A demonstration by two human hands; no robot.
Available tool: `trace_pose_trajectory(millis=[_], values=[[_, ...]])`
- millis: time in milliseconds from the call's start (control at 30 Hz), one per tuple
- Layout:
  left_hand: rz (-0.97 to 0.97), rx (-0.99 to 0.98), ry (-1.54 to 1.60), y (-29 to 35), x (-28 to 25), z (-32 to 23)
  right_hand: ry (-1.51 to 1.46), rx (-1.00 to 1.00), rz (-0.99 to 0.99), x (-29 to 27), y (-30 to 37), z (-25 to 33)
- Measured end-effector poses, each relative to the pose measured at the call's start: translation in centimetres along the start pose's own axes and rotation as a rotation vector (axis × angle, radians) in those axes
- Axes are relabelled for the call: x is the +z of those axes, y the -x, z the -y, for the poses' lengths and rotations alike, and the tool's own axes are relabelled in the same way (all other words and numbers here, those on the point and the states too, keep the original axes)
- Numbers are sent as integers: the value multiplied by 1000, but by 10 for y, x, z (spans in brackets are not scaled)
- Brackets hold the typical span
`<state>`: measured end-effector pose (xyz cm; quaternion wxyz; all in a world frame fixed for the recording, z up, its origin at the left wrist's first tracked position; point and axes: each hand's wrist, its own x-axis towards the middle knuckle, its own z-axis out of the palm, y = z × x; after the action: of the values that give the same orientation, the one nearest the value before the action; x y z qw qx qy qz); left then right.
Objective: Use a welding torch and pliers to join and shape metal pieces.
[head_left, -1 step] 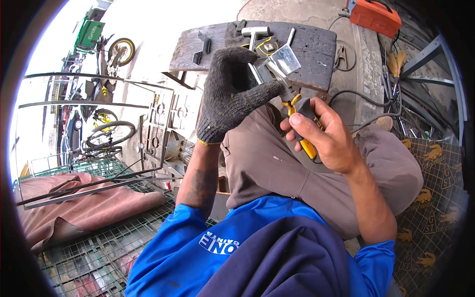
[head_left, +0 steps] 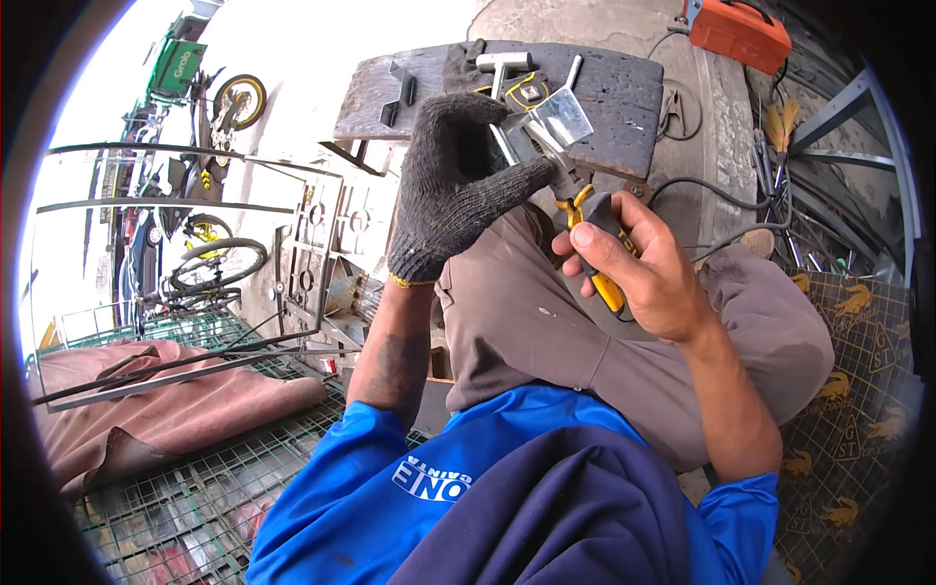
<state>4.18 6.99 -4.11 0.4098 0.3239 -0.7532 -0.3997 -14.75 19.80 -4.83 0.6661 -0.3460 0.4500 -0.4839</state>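
Note:
My left hand (head_left: 458,185), in a dark grey knit glove, grips a small bent piece of shiny sheet metal (head_left: 563,119) between thumb and fingers. My bare right hand (head_left: 639,263) is closed around the yellow-and-black handles of a pair of tin snips (head_left: 606,288). Their metal jaws point up and away to the left and meet the sheet metal beside my gloved thumb. The exact contact of the blades is hard to make out. Both hands are above my lap, at the near edge of a dark wooden bench (head_left: 624,107).
On the bench lie a hammer (head_left: 504,61), a yellow-and-black tape measure (head_left: 527,91) and a bent dark metal bracket (head_left: 397,95). An orange machine (head_left: 739,37) and cables are at the far right. Metal frames (head_left: 317,239) and a reddish cloth (head_left: 185,390) are to my left.

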Motion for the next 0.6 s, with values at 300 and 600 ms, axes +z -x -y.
trace_pose_trajectory(millis=[300,600], values=[[-12,24,-98,-2,-4,-2,-41,-10,-1,0,-1,-2],[31,16,-98,0,-7,-2,17,-79,-12,1,-3,-6]])
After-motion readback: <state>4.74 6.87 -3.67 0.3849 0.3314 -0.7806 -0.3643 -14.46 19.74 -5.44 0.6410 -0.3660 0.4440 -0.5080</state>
